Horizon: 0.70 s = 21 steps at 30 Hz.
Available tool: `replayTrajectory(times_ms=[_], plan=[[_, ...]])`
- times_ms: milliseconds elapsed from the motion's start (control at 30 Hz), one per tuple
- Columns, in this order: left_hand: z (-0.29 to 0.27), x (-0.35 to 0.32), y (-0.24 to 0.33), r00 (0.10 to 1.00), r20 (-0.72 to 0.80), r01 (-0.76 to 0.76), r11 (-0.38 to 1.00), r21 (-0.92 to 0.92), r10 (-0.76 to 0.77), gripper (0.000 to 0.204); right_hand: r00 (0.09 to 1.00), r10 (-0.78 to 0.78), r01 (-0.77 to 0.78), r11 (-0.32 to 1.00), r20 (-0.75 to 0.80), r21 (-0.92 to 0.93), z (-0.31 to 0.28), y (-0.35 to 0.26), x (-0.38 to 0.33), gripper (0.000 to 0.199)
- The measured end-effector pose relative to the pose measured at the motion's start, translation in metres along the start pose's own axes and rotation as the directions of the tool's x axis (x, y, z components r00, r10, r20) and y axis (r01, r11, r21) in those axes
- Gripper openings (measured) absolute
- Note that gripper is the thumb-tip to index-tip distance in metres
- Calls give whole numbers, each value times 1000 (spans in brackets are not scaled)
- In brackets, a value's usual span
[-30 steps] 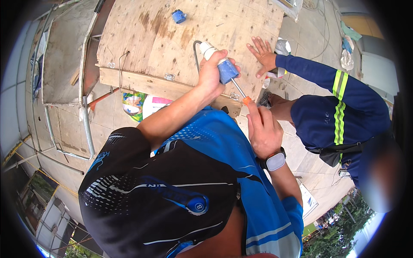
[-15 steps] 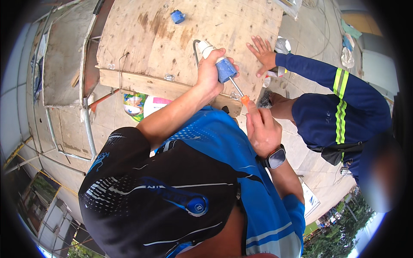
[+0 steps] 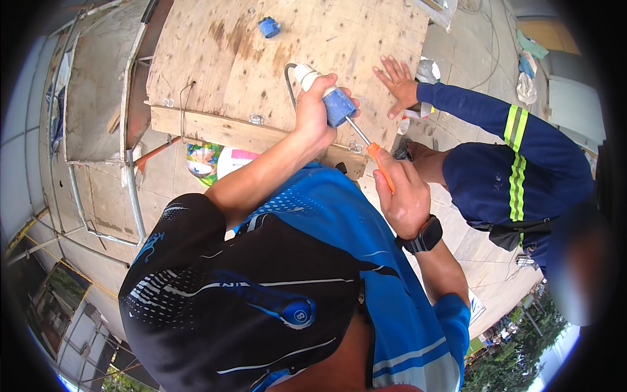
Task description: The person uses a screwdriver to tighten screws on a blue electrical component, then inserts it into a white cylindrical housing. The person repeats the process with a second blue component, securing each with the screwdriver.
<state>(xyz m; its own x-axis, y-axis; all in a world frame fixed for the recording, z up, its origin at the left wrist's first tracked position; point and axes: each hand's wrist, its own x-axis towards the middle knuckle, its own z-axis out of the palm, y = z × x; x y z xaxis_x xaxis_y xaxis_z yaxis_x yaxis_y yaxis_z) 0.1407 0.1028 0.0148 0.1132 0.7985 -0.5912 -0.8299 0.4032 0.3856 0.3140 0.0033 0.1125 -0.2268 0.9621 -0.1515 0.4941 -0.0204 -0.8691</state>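
My left hand [image 3: 315, 112] grips a blue and white electrical plug [image 3: 332, 97] with a grey cable [image 3: 287, 77] looping off its white end. My right hand [image 3: 405, 196], with a black watch on the wrist, holds an orange-handled screwdriver [image 3: 381, 163]. Its metal shaft runs up into the blue end of the plug. Both hands are raised over the near edge of a worn plywood board [image 3: 261, 59].
A co-worker in a navy jacket with yellow reflective stripes [image 3: 516, 163] crouches at the right, one hand [image 3: 396, 81] flat on the plywood. A small blue part [image 3: 268, 27] lies at the board's far side. Metal clips sit along its wooden edge. Metal framing [image 3: 134, 196] stands at left.
My right wrist has rotated around the screwdriver, so the watch face has turned from pale to dark. The plug and the co-worker's hand have hardly moved.
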Motion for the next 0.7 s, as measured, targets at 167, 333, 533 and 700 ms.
replayTrajectory(times_ms=[167, 333, 533, 700], plan=[[-4, 5, 2, 998, 65, -10, 996, -94, 16, 28, 906, 383, -418, 753, 179, 508, -6, -1, 7, 31], [-4, 11, 2, 999, -23, -34, 992, -118, 32, 31, 996, -7, -8, 986, -86, -167, -5, -12, 11, 40], [7, 5, 7, 999, -37, 3, 998, -64, -5, 33, 911, -405, 349, 645, 83, -680, -3, -1, 8, 44], [0, 8, 7, 999, 26, -28, 997, -78, 30, 30, 896, 406, -441, 770, 179, 462, -19, -9, 19, 34]])
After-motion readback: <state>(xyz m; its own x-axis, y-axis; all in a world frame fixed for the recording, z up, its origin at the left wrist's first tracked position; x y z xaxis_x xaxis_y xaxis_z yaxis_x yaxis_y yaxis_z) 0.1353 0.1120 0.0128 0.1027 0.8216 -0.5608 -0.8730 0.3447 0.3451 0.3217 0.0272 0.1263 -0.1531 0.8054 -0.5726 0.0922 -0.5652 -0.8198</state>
